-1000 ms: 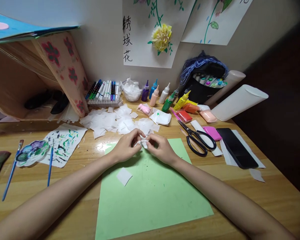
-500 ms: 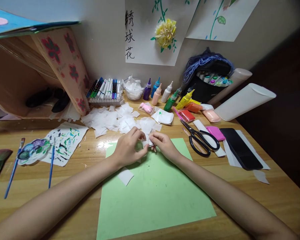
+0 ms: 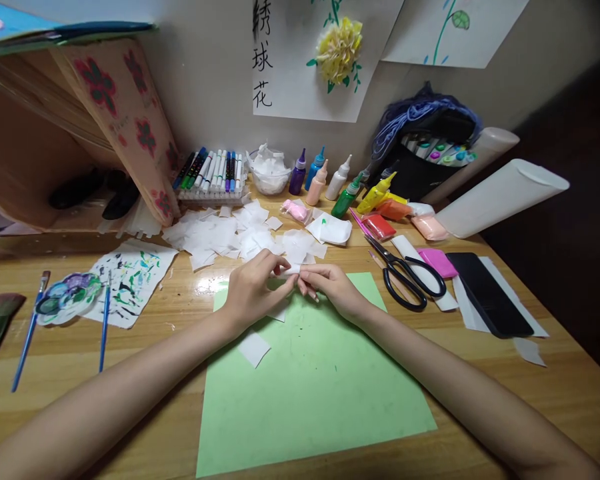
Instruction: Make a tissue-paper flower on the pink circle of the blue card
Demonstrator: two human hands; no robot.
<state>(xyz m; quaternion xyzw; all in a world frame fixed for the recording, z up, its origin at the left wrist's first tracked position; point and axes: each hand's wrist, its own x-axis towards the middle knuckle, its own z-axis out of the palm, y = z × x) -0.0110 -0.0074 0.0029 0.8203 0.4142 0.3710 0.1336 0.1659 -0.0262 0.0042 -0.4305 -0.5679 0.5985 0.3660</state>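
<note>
My left hand [image 3: 254, 290] and my right hand [image 3: 333, 288] meet over the far edge of a light green paper sheet [image 3: 310, 387]. Together they pinch a small folded piece of white tissue paper [image 3: 291, 270] between their fingertips. Both hands have curled fingers. A single white tissue square [image 3: 253, 348] lies on the green sheet by my left wrist. Just beyond the hands lies a heap of white tissue squares [image 3: 230, 235].
Black scissors [image 3: 405, 277], a black phone [image 3: 495, 293], clay packets [image 3: 380, 227] and paint bottles [image 3: 325, 180] sit right and behind. Markers [image 3: 213, 173], a bowl of tissue [image 3: 269, 173], a paint palette [image 3: 67, 297] with brushes [image 3: 104, 320] and a splattered paper [image 3: 130, 280] lie left.
The hands have kept working the tissue piece, which now looks flatter and more tightly folded. The camera view has tilted slightly downward.
</note>
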